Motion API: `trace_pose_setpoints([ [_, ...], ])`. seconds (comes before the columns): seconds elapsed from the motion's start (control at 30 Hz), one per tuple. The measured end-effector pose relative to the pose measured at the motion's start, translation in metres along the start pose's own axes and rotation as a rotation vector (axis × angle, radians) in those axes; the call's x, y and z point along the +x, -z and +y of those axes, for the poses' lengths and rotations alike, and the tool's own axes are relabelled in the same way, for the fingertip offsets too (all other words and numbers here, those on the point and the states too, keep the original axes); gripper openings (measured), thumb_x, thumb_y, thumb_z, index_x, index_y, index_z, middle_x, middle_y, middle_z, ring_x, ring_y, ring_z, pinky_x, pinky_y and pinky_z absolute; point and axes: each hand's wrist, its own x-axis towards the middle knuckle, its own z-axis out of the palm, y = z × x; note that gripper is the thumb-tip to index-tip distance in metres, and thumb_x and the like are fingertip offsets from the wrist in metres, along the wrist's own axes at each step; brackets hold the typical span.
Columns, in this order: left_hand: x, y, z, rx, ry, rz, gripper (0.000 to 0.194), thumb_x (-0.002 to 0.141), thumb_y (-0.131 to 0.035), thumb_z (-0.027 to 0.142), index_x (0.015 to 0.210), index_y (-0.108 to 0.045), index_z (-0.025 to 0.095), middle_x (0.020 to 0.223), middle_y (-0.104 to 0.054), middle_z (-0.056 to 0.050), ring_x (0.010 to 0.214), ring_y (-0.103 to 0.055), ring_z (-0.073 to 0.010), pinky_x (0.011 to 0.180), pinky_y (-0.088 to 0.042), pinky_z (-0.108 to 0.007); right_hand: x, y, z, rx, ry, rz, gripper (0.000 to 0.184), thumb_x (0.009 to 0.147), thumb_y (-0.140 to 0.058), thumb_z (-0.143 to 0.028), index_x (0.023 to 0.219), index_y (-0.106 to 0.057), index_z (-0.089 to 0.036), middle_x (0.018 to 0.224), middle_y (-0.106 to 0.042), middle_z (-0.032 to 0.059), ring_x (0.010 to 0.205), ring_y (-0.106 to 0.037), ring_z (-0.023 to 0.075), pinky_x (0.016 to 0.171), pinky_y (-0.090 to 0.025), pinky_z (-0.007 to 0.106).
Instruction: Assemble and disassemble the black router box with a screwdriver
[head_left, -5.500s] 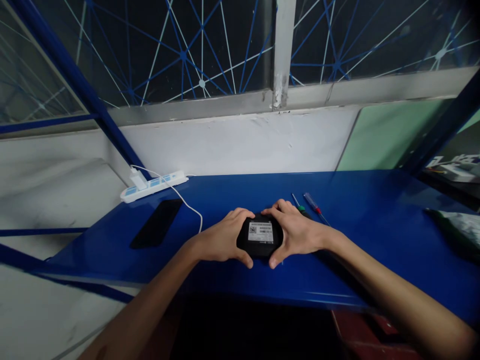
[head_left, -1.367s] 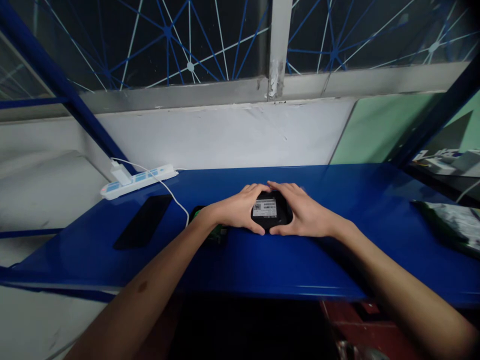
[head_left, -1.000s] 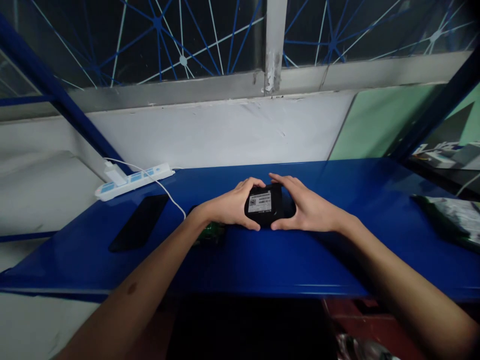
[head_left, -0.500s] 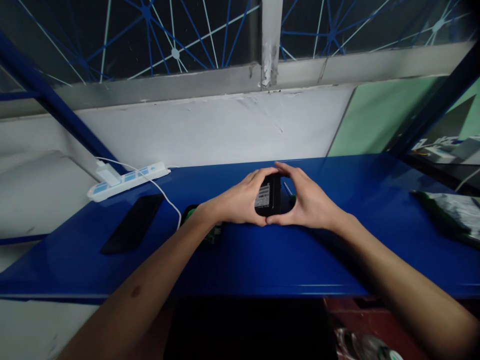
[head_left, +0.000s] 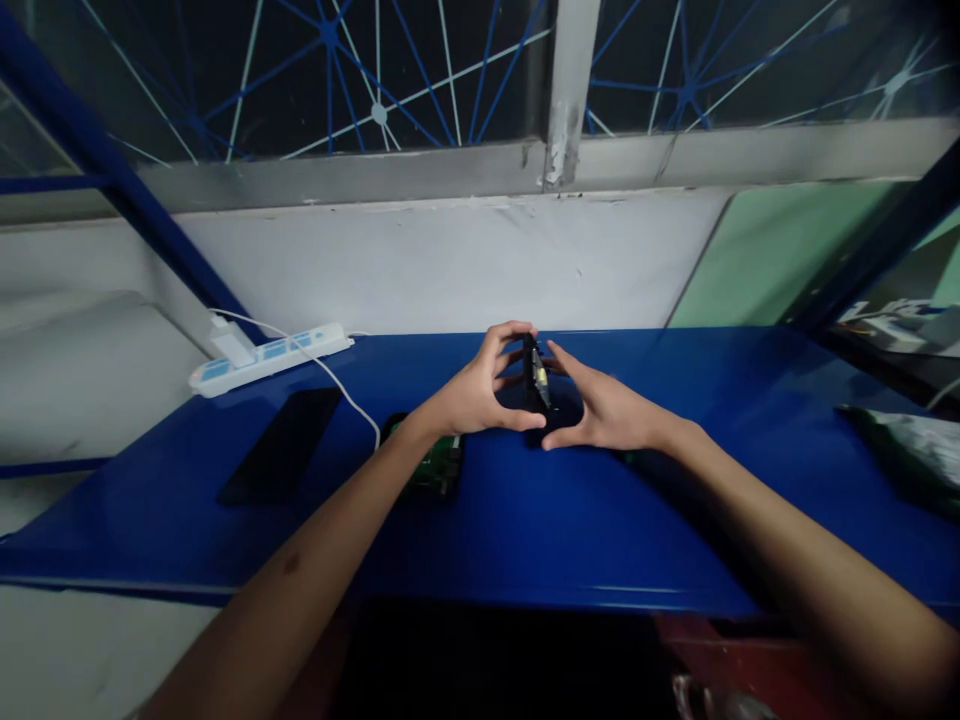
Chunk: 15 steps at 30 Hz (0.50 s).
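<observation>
Between both hands, just above the blue table, a small black plastic case (head_left: 531,365) is tilted edge-on, with a yellowish patch on the side facing right. My left hand (head_left: 480,390) grips it, thumb at the bottom and fingertips at the top. My right hand (head_left: 611,405) curves around its right side, fingertips and thumb close against it; whether every finger touches is hard to see. Dark shadow hides the lower part of the case. Beside my left forearm lies a green circuit board (head_left: 435,468), partly covered by the arm.
The blue table (head_left: 510,540) spans the view below a white wall. At the left are a black flat phone-like slab (head_left: 281,445), a white power strip (head_left: 274,358) and a white cable (head_left: 341,385). A green and silver bag (head_left: 919,450) lies at the right edge.
The black case has turned from showing its labelled face to edge-on, baring a yellowish patch. My fingers have spread around it, and more of the circuit board shows. The view has shifted slightly.
</observation>
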Motion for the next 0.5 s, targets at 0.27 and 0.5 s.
trace_pose_setpoints([
  [0.27,-0.009,0.016,-0.012,0.043,0.103,0.043,0.094,0.065,-0.085,0.042,0.138,-0.028,0.032,0.158,-0.028,-0.012,0.151,-0.023,-0.0342,0.121,-0.025,-0.049,-0.001,-0.003,-0.010,-0.116,-0.116,0.029,0.132,0.066,-0.075,-0.067,0.161,0.001,-0.017,0.150,-0.048,0.0230,0.135,-0.049,0.0449,0.102,-0.046,0.065],
  [0.5,-0.005,0.031,-0.017,0.180,0.217,-0.014,0.086,0.069,-0.081,0.046,0.142,-0.038,0.030,0.159,-0.032,-0.011,0.149,-0.029,-0.0359,0.121,-0.024,-0.054,0.002,-0.006,-0.008,-0.190,-0.184,0.061,0.131,0.064,-0.074,-0.069,0.160,-0.008,-0.008,0.139,-0.058,0.0246,0.128,-0.054,0.0457,0.100,-0.048,0.063],
])
